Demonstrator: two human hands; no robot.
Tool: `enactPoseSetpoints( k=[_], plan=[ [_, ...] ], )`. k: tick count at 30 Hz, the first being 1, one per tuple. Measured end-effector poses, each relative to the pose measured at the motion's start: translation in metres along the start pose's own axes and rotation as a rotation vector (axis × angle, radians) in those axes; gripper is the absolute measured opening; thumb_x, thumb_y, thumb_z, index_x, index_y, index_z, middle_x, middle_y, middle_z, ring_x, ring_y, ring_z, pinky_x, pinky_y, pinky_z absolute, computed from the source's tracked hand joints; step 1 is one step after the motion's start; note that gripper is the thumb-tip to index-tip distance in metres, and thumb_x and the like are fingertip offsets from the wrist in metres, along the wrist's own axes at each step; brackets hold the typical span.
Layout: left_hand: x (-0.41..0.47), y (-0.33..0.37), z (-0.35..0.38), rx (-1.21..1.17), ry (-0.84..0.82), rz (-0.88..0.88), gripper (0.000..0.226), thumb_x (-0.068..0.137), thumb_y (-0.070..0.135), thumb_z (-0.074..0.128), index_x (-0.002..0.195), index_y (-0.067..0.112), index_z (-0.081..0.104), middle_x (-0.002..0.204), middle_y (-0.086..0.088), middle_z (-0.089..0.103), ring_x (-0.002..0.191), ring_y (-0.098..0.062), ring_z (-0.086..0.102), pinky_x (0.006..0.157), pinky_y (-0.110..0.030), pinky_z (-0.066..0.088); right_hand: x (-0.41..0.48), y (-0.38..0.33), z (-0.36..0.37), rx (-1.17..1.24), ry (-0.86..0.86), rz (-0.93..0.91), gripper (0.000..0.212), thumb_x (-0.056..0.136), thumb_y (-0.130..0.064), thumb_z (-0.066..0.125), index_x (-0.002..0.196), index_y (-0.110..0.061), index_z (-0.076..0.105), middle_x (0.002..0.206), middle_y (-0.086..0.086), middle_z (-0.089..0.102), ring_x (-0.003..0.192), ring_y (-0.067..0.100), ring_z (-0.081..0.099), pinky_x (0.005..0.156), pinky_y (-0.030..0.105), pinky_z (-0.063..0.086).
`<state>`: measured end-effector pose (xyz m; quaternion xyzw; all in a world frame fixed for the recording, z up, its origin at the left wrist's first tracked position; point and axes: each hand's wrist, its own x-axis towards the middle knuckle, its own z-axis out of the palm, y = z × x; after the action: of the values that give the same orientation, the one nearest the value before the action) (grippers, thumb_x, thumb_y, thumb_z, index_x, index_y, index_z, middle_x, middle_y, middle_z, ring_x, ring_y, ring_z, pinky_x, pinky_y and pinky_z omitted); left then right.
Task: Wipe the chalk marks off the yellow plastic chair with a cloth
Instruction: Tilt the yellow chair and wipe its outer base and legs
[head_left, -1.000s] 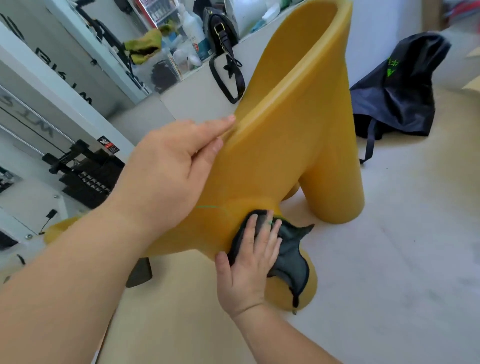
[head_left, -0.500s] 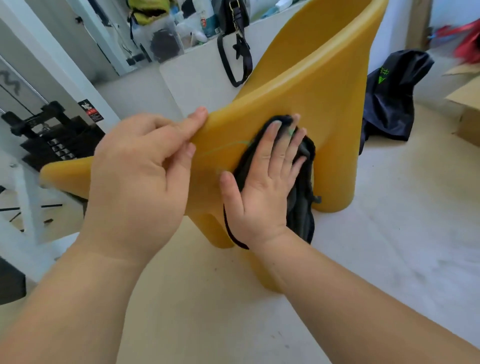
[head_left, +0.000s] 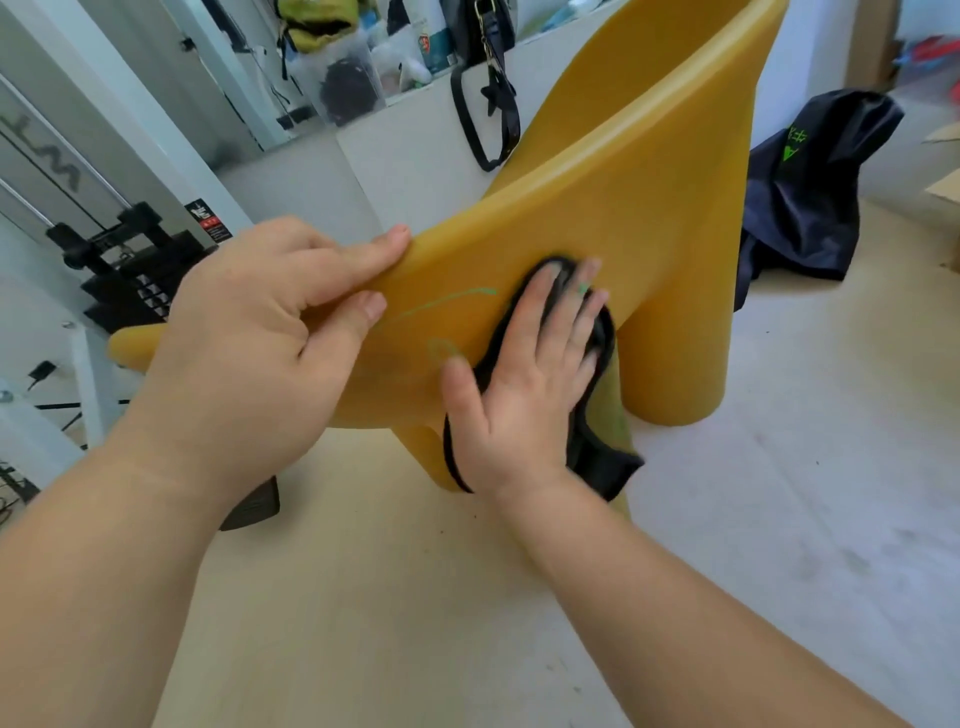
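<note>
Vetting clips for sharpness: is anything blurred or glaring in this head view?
Head view: right hand and cloth slightly motion-smeared; left hand sharp, chalk marks readable; soft light, no glare on the yellow chair; wide-angle lens tilts the white frame at left.

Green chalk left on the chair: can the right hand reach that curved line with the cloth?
Probably yes. The right hand presses the cloth on the yellow chair just right of the green chalk line, nothing between them. Only the thumb of the left hand crowds its far end.

Cloth on chair; bag behind.
</note>
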<state>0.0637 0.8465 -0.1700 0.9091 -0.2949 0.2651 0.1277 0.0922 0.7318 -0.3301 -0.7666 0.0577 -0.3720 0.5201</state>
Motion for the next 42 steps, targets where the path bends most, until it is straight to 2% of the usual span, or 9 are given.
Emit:
enactPoseSetpoints(
  k=[5, 11, 17, 21, 25, 32, 34, 38, 42],
  plan=[
    [0.000, 0.006, 0.000, 0.015, 0.014, -0.033, 0.039, 0.092, 0.023, 0.058, 0.130, 0.030, 0.062, 0.095, 0.001, 0.061, 0.089, -0.015, 0.051, 0.078, -0.018, 0.038, 0.019, -0.008, -0.015, 0.062, -0.051, -0.040, 0.099, 0.079, -0.093, 0.013, 0.151, -0.041, -0.032, 0.167, 0.003, -0.028, 0.152, 0.030, -0.029, 0.117, 0.072, -0.002],
    [-0.002, 0.018, 0.001, 0.062, 0.039, -0.067, 0.038, 0.092, 0.025, 0.059, 0.129, 0.032, 0.063, 0.090, 0.002, 0.059, 0.087, -0.016, 0.052, 0.075, -0.032, 0.041, 0.027, -0.003, -0.013, 0.126, -0.100, -0.064, 0.104, 0.078, -0.094, 0.012, 0.156, -0.036, -0.024, 0.169, 0.001, -0.023, 0.155, 0.028, -0.022, 0.118, 0.071, 0.004],
    [0.013, 0.020, 0.004, 0.134, 0.011, -0.095, 0.038, 0.091, 0.028, 0.059, 0.128, 0.028, 0.065, 0.087, 0.003, 0.058, 0.084, -0.009, 0.048, 0.074, -0.006, 0.034, 0.048, 0.002, -0.005, 0.262, -0.105, -0.044, 0.102, 0.080, -0.094, 0.009, 0.157, -0.032, -0.015, 0.170, -0.001, -0.017, 0.157, 0.027, -0.016, 0.120, 0.067, 0.005],
    [0.016, 0.022, 0.002, 0.108, 0.004, -0.096, 0.038, 0.089, 0.025, 0.061, 0.126, 0.027, 0.067, 0.085, 0.001, 0.059, 0.079, -0.006, 0.046, 0.071, -0.002, 0.032, 0.035, -0.015, 0.000, 0.235, -0.085, 0.022, 0.100, 0.084, -0.089, 0.008, 0.158, -0.028, -0.017, 0.170, 0.000, -0.018, 0.156, 0.027, -0.018, 0.119, 0.068, 0.002],
    [0.015, 0.025, 0.000, 0.075, -0.024, -0.132, 0.038, 0.089, 0.027, 0.060, 0.126, 0.028, 0.067, 0.087, 0.002, 0.060, 0.081, -0.004, 0.047, 0.071, -0.002, 0.032, -0.036, -0.053, 0.016, 0.159, -0.203, -0.102, 0.090, 0.090, -0.081, 0.007, 0.155, -0.030, -0.027, 0.165, 0.006, -0.033, 0.152, 0.036, -0.029, 0.116, 0.072, -0.009],
    [0.009, 0.018, -0.018, -0.046, -0.092, -0.189, 0.032, 0.099, 0.027, 0.055, 0.126, 0.042, 0.065, 0.108, 0.026, 0.064, 0.102, 0.013, 0.052, 0.080, 0.002, 0.032, -0.002, -0.046, 0.014, 0.243, -0.046, -0.095, 0.074, 0.093, -0.077, 0.006, 0.157, -0.043, -0.009, 0.165, -0.010, -0.027, 0.153, 0.027, -0.027, 0.117, 0.050, -0.018],
    [0.004, 0.018, -0.017, 0.024, -0.100, -0.155, 0.035, 0.101, 0.029, 0.052, 0.134, 0.040, 0.059, 0.112, 0.024, 0.061, 0.105, 0.009, 0.050, 0.088, -0.003, 0.032, -0.017, -0.018, 0.023, 0.142, -0.060, 0.053, 0.072, 0.092, -0.078, 0.004, 0.155, -0.049, -0.017, 0.169, -0.004, -0.019, 0.154, 0.027, -0.025, 0.118, 0.054, -0.016],
    [-0.012, 0.021, 0.001, 0.303, -0.060, -0.046, 0.051, 0.098, 0.032, 0.046, 0.147, 0.021, 0.047, 0.123, -0.005, 0.059, 0.114, -0.025, 0.050, 0.099, -0.042, 0.038, -0.080, 0.046, 0.038, 0.053, -0.169, 0.421, 0.076, 0.084, -0.086, -0.004, 0.145, -0.051, -0.032, 0.169, 0.004, -0.022, 0.153, 0.028, -0.028, 0.119, 0.067, -0.008],
    [-0.031, 0.024, 0.015, 0.447, -0.050, -0.053, 0.066, 0.090, 0.026, 0.050, 0.153, 0.015, 0.034, 0.136, -0.012, 0.050, 0.119, -0.033, 0.046, 0.098, -0.049, 0.032, -0.115, 0.064, 0.039, 0.028, -0.316, 0.575, 0.097, 0.071, -0.095, -0.011, 0.140, -0.034, -0.043, 0.163, 0.010, -0.035, 0.151, 0.034, -0.030, 0.119, 0.065, -0.002]
  ],
)
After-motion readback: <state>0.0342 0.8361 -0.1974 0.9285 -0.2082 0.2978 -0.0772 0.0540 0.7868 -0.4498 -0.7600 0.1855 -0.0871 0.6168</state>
